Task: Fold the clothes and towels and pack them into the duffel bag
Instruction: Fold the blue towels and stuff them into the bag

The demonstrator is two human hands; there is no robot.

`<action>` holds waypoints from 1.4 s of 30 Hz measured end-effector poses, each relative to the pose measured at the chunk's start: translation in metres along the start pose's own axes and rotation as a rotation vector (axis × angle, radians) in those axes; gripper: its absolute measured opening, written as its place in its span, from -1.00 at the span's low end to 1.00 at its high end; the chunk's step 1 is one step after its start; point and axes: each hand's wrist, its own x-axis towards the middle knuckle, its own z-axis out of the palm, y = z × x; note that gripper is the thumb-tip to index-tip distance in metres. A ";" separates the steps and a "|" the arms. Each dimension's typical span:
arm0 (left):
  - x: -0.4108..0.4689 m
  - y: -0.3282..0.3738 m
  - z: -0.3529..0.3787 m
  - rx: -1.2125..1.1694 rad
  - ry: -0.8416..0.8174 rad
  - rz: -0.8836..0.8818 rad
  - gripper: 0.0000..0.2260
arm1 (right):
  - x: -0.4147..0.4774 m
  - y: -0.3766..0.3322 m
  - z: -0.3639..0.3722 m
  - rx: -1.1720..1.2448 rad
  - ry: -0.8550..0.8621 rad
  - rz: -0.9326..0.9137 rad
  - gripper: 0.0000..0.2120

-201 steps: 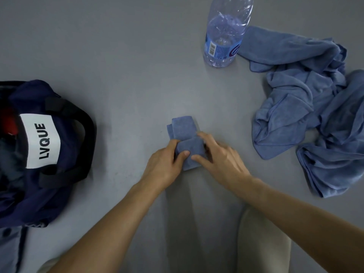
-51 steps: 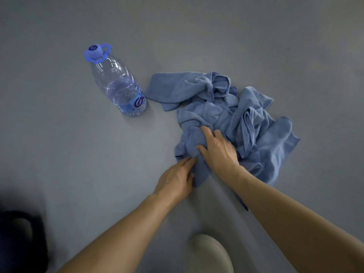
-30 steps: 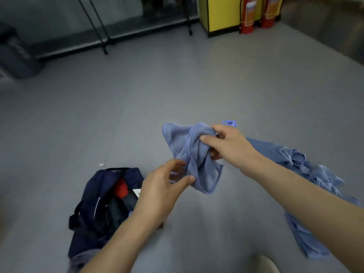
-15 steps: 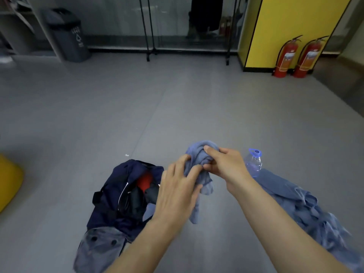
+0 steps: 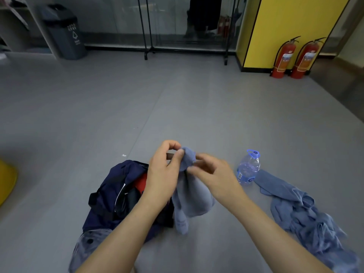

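From the head camera, my left hand (image 5: pixel 165 174) pinches the top of the blue towel (image 5: pixel 192 200). It hangs lengthwise straight down, just right of the open duffel bag (image 5: pixel 116 186). My right hand (image 5: pixel 214 174) is blurred beside that top edge, so I cannot tell whether its fingers grip.

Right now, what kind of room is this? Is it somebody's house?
Probably not a home, more like a workplace or studio hall. Two red fire extinguishers stand by a yellow wall, and a grey recycling bin stands on the wide grey floor.
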 end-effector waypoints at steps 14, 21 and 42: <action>0.001 0.000 -0.013 0.031 -0.272 -0.006 -0.89 | 0.006 0.001 -0.004 -0.197 0.123 -0.083 -0.81; -0.007 0.002 -0.017 0.346 -0.269 0.228 -0.78 | 0.007 0.006 -0.005 -0.368 0.081 -0.083 -0.88; 0.047 -0.038 -0.046 0.164 0.150 -0.018 -0.81 | -0.011 0.054 -0.105 -0.727 -0.139 0.159 -0.56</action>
